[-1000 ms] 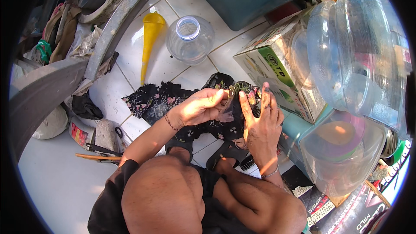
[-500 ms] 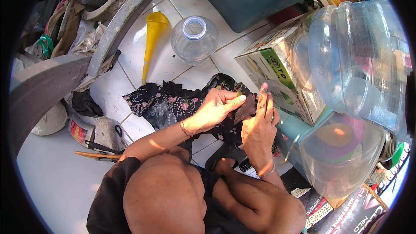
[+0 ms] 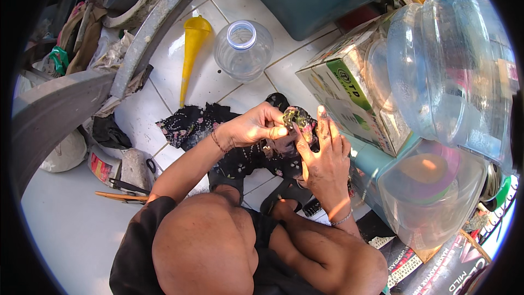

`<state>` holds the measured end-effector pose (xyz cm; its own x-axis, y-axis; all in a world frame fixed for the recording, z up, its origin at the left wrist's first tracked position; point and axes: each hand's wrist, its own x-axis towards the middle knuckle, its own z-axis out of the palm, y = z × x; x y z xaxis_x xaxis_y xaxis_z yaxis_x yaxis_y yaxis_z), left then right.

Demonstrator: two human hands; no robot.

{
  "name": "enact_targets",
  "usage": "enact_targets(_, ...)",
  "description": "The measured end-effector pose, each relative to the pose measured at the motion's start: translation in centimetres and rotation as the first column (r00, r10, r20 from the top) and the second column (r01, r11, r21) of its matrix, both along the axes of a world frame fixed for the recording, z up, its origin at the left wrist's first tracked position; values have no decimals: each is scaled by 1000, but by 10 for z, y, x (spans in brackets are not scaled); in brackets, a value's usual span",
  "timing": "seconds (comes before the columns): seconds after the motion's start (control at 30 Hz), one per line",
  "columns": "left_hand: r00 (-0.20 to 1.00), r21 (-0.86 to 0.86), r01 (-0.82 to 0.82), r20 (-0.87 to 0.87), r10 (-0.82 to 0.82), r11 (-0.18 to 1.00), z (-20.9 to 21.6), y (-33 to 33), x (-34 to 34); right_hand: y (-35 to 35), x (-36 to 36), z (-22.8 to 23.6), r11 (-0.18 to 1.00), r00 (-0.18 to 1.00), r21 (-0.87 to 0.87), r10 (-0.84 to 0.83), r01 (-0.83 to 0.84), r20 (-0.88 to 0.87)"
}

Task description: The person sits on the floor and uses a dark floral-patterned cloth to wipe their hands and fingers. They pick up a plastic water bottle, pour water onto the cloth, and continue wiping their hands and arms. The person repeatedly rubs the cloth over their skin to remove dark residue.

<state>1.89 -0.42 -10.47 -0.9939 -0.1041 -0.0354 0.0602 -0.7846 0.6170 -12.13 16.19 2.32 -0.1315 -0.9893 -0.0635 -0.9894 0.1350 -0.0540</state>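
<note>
A black cloth (image 3: 185,123) with pink flowers and white dots lies crumpled in front of me, and part of it is lifted. My left hand (image 3: 252,127) pinches the lifted bunch of floral cloth (image 3: 299,123) between thumb and fingers. Beside it is my right hand (image 3: 330,158), its back toward me and its fingers stretched upward, marked with dark smudges. Its thumb side reaches against the bunched cloth. Whether anything else lies inside the folds is hidden.
Beyond the cloth stand a yellow funnel (image 3: 192,49) and a clear cut-open jug (image 3: 244,54) on white tiles. A printed carton (image 3: 349,90), large clear bottle (image 3: 453,71) and dark bin (image 3: 297,8) crowd the right and far side. A curved grey metal rim (image 3: 144,35) arches at left.
My left hand has moved slightly left, and the cloth it holds has turned so its patterned bunch shows where a dull brownish surface was. My right hand's thumb side has shifted against it.
</note>
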Motion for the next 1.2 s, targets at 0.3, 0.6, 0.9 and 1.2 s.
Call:
enact_targets(0.3,779,-638,-320,243,578,700,55,51,-25,1,1,-17,996,988,-87,2,-16,-151)
enact_targets(0.6,672,-536,-478,287,683,696,46,54,-29,-3,4,-11,990,991,-139,-49,31,-128)
enact_targets(0.9,821,213,-488,441,363,846,63,55,-27,-3,5,-1,990,972,-79,-131,118,-193)
enact_targets(1.2,835,115,-471,377,400,875,56,65,-30,-3,5,-11,986,988,-139,-109,93,-110)
